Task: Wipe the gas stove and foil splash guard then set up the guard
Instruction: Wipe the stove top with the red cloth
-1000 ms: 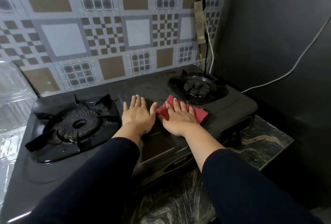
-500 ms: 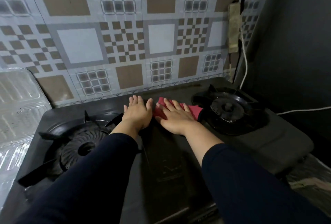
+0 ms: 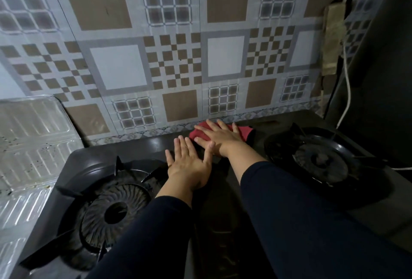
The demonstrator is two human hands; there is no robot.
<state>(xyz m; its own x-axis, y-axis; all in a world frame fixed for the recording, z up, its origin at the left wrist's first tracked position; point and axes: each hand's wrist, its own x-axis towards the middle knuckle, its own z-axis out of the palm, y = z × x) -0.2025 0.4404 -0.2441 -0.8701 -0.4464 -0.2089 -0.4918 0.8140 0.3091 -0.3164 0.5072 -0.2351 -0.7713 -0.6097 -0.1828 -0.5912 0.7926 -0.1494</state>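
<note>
The black two-burner gas stove point(image 3: 142, 151) fills the lower part of the head view. A red cloth point(image 3: 245, 132) lies at the stove's back edge between the burners, close to the tiled wall. My right hand point(image 3: 220, 139) presses flat on the cloth, fingers spread and pointing left toward the wall. My left hand point(image 3: 189, 165) rests flat on the bare stove top just in front of it, fingers apart, holding nothing. The silver foil splash guard point(image 3: 33, 136) stands along the left side of the stove, speckled with spots.
The left burner point(image 3: 116, 209) and right burner point(image 3: 318, 158) with raised pan supports flank my hands. A patterned tiled wall point(image 3: 178, 55) rises right behind the stove. A power strip point(image 3: 333, 40) with a white cable point(image 3: 346, 91) hangs in the right corner beside a dark wall point(image 3: 383, 55).
My right hand has slid the red cloth from the stove's middle back to its rear edge by the wall. My left hand followed forward, still flat. The view has moved closer.
</note>
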